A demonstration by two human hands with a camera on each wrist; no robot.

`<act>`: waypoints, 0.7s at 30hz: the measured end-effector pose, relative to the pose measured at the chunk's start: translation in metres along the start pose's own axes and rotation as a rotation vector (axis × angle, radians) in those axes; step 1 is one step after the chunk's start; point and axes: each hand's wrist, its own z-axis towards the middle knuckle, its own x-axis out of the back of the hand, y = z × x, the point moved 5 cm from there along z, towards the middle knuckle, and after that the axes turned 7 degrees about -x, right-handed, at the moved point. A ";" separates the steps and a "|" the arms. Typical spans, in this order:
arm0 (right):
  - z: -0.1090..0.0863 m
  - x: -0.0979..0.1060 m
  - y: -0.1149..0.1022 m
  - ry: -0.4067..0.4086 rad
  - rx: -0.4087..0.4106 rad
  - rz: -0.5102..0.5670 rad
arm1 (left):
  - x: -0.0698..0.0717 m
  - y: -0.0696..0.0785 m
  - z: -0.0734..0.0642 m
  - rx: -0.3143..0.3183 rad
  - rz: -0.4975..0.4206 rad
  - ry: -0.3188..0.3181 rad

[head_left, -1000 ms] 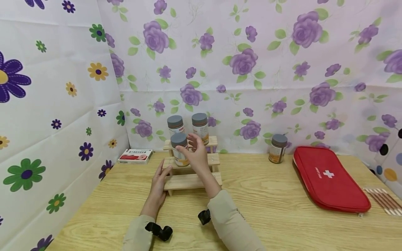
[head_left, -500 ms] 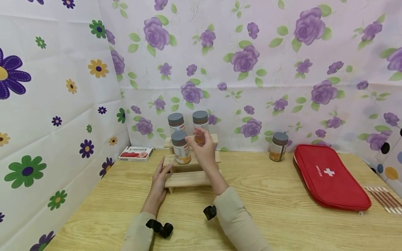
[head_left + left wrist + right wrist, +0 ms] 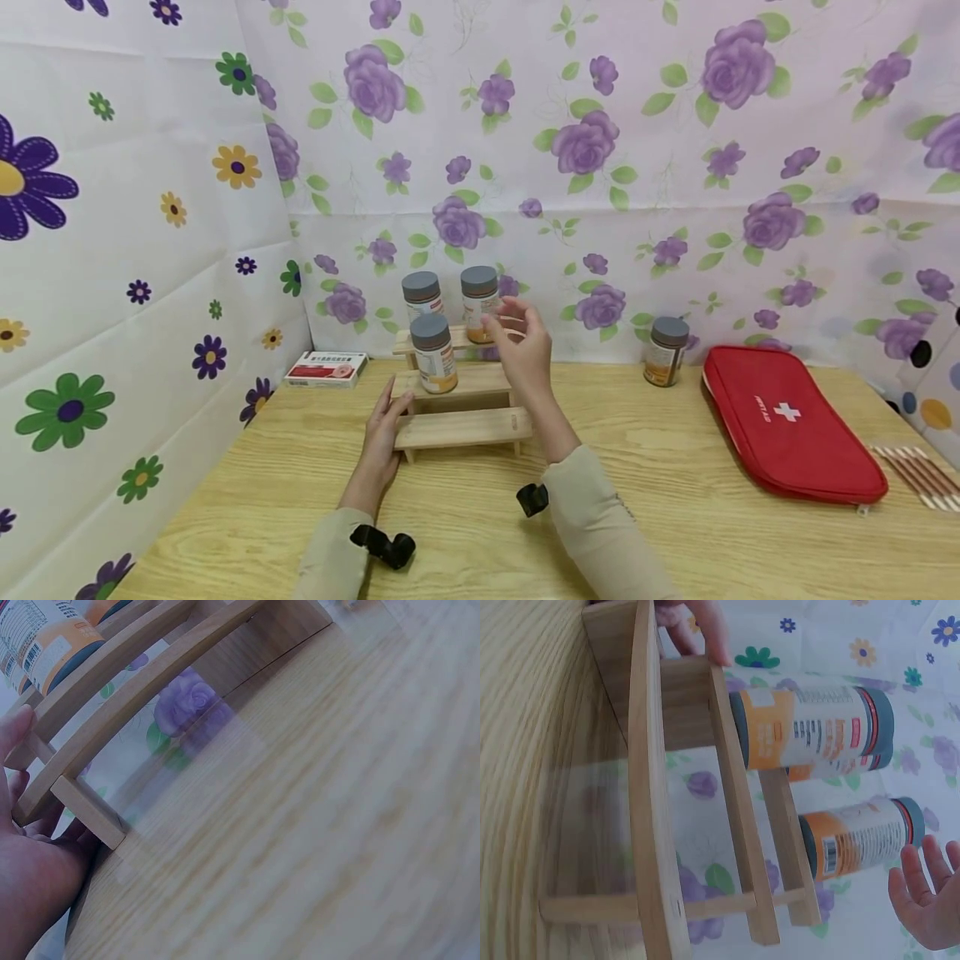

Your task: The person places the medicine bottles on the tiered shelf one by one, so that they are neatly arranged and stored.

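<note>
A three-step wooden rack (image 3: 463,427) stands on the table. My left hand (image 3: 384,432) grips its left end, the thumb over the middle step and the fingers beside the leg in the left wrist view. One grey-lidded supplement jar (image 3: 437,368) stands upright at the left of the middle step. Two matching jars occupy the top step, the left jar (image 3: 422,287) partly hidden behind the front one, the right jar (image 3: 478,304) beside my right hand (image 3: 527,354). That hand holds nothing; its fingers are loosely bent in the air, apart from the jar on the middle step.
A fourth-spot jar (image 3: 665,352) of the same kind stands on the table (image 3: 600,433) to the right. Further right lie a red first aid pouch (image 3: 791,425) and a bundle of cotton swabs (image 3: 918,477). Left of the rack lies a medicine box (image 3: 326,370). Patterned cloth walls close the back and left.
My right hand has drawn away from the jar on the middle step, moving right and slightly up. The left hand has kept its grip on the rack.
</note>
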 end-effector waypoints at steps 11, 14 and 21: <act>0.016 0.045 0.012 0.072 -0.017 -0.123 | -0.002 0.003 -0.003 -0.004 0.017 0.004; 0.020 0.060 0.016 0.095 -0.026 -0.162 | -0.001 0.003 -0.002 -0.002 0.012 0.005; 0.029 0.092 0.020 0.151 -0.022 -0.251 | 0.000 0.002 -0.001 -0.002 0.004 0.014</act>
